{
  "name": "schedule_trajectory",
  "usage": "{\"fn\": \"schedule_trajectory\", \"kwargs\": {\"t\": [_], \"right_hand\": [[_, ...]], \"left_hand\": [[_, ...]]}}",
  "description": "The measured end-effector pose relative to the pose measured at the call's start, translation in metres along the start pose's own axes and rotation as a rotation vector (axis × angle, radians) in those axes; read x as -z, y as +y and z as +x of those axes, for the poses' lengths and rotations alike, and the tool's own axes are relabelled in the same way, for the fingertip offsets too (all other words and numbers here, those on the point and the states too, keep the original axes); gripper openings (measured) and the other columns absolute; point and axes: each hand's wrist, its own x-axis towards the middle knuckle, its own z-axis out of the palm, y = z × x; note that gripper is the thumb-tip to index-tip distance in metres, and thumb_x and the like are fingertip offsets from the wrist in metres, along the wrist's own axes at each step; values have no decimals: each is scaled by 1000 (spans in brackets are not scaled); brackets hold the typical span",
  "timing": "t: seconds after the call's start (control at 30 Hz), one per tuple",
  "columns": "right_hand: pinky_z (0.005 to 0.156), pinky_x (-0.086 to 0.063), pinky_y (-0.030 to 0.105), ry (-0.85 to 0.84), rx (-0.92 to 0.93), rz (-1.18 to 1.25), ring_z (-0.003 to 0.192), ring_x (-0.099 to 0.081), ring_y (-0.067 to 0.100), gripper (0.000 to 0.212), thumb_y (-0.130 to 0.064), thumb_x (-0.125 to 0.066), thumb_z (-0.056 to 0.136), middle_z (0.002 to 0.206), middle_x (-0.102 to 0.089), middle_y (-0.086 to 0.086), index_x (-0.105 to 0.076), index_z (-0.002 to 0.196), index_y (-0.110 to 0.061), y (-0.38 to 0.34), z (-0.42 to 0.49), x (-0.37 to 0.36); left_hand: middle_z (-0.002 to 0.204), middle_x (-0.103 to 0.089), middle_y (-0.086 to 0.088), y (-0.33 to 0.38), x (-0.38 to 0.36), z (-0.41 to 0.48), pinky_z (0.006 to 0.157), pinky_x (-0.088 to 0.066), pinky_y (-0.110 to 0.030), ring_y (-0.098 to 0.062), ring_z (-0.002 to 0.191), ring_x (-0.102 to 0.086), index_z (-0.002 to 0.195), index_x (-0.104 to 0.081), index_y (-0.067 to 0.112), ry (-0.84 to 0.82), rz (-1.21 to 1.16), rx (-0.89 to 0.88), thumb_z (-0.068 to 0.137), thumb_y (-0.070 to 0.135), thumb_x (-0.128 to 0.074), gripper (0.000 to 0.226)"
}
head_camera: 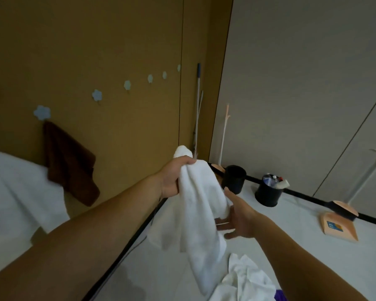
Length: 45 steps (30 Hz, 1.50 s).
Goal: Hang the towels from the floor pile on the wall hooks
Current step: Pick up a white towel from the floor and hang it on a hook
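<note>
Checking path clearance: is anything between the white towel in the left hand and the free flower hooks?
Nothing visible. The left hand grips the white terry towel, and only bare ochre wall lies between it and the nearest free pale-blue flower-shaped hook. The brown cloth towel hangs further left, off that path.

This is looking like a room in a home: flower-shaped hooks (pixel 97 94) are lining the tan wall (pixel 96 40), a mop (pixel 197 105) is leaning in the corner, and a dustpan (pixel 339 229) and bins (pixel 234 179) are sitting on the floor (pixel 291 246).
</note>
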Motion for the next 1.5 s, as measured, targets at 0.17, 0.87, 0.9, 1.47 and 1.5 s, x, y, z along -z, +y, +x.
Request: {"fn": "schedule_trajectory", "kwargs": {"t": [0.17,0.87,0.9,1.47,1.5], "right_hand": [[95,-45,50,94,276,204,102,-66,29,55,-34,-70,84,117,-64,7,-47,132,-18,-30,14,-47],[83,-51,49,484,456,239,87,-59,32,44,-37,-66,89,97,-62,13,-57,113,-1,-138,27,-42],[74,-52,46,407,445,265,81,-61,31,36,-33,-66,89,90,-65,13,-60,105,-1,-143,24,-42],[67,-52,38,333,451,-39,82,-60,27,27,-30,-72,83,91,-62,6,-58,98,-13,-149,78,-2],[70,-52,39,332,436,-79,81,-60,27,21,-30,-72,84,90,-62,5,-58,90,-16,-148,80,-3]], "left_hand": [[103,-72,-15,20,34,1,71,-57,-37,-29,93,-70,114,-66,10,-19,5,-23,78,40,-68,47],[93,-62,-12,53,206,3,81,-51,-40,-31,87,-59,99,-62,8,679,428,-30,85,30,-60,25],[91,-62,-13,55,202,4,74,-51,-38,-31,83,-59,95,-62,8,664,336,-36,86,29,-59,23],[92,-55,-10,50,173,13,73,-45,-36,-27,80,-55,107,-52,7,836,-33,-218,96,20,-54,17],[89,-55,-8,49,173,11,67,-45,-35,-26,77,-54,106,-51,9,843,-47,-224,95,21,-55,17]]}}
